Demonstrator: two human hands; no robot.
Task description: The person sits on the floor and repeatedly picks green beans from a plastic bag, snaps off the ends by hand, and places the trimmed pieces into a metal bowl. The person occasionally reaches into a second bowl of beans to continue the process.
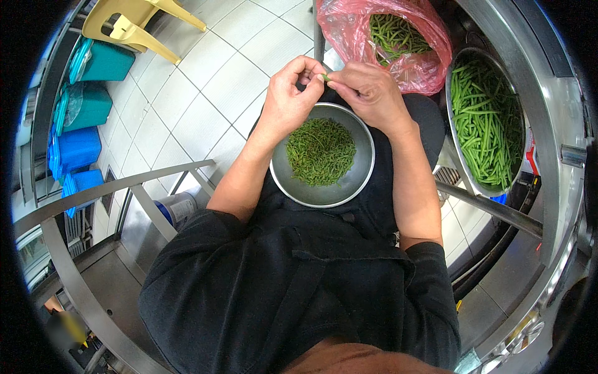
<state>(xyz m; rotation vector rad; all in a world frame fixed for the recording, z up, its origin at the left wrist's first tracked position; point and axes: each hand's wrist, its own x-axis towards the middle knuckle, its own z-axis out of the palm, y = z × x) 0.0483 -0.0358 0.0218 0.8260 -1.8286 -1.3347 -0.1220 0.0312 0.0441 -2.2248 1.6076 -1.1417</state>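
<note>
A short piece of green bean [325, 77] is pinched between the fingertips of my left hand [295, 93] and my right hand [372, 96]. Both hands are raised just beyond the far rim of a round metal bowl [352, 186], which rests on my lap. Inside it lies a heap of small green bean trimmings [320, 152], some brownish. Past my right hand, a pink plastic bag [343, 32] gapes, with whole green beans [397, 37] in it. At the right stands a large metal basin [452, 100], partly filled with long green beans [481, 126].
Metal framing [490, 208] runs close along my right side. A metal rail [117, 186] curves at my left. Teal bins [88, 105] and blue bins [81, 147] line the left wall. A yellow plastic chair [135, 30] stands on the tiled floor [238, 61] at the upper left.
</note>
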